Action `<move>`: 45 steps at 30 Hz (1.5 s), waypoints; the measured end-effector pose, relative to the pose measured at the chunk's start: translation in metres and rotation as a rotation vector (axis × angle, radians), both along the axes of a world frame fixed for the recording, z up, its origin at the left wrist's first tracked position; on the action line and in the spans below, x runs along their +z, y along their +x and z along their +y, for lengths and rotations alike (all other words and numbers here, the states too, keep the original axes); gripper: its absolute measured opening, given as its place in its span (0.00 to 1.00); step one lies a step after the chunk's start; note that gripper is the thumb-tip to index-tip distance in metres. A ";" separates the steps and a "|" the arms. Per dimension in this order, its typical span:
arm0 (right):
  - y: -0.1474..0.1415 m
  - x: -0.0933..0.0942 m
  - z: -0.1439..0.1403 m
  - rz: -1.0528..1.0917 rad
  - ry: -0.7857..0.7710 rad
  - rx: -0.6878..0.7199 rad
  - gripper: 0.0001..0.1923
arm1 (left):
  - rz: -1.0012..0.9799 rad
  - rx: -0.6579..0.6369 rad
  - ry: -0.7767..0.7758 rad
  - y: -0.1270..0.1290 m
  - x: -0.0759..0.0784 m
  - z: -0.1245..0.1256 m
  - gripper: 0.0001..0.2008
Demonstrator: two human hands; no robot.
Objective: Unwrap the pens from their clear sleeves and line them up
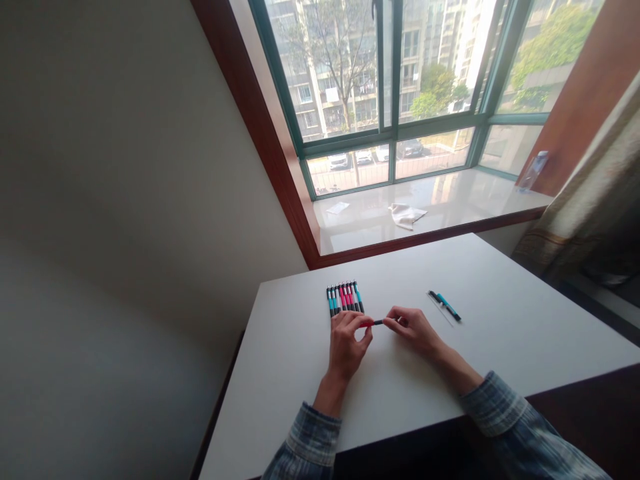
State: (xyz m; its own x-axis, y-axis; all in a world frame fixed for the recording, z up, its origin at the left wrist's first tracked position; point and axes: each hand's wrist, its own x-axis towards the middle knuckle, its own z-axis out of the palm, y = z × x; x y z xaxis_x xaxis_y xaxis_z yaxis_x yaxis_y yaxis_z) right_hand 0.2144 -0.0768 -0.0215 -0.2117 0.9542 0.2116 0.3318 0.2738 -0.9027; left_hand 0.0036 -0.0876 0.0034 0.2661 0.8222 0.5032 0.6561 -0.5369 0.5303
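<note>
Both hands pinch one red-and-black pen (375, 323) just above the table (500, 347), left hand (349, 343) on its red end, right hand (413, 328) on its black end, seemingly mid-assembly, calling next for a steady aligned twist or push.

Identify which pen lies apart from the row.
The teal pen lying alone on the table, right of both hands; the others sit side by side in a row.

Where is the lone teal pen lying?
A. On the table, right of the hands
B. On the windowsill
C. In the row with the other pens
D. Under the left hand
A: the teal pen lies alone on the table, right of both hands and apart from the row of pens.
</note>
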 end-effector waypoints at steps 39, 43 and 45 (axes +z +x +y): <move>0.000 0.002 -0.001 0.004 0.047 -0.042 0.11 | 0.019 -0.015 -0.005 0.003 0.003 -0.002 0.07; 0.000 0.001 0.000 0.003 0.033 -0.033 0.14 | 0.021 -0.018 -0.004 0.003 0.002 -0.002 0.07; 0.000 0.002 0.000 0.001 0.040 -0.036 0.15 | 0.020 -0.019 -0.005 0.003 0.002 -0.002 0.07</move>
State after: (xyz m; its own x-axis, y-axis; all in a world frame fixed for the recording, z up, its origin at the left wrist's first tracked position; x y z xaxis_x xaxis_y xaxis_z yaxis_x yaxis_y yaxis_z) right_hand 0.2139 -0.0768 -0.0198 -0.1772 0.9519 0.2501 0.3414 0.2978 -0.8915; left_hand 0.0068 -0.0892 0.0055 0.2913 0.8194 0.4938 0.6564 -0.5467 0.5199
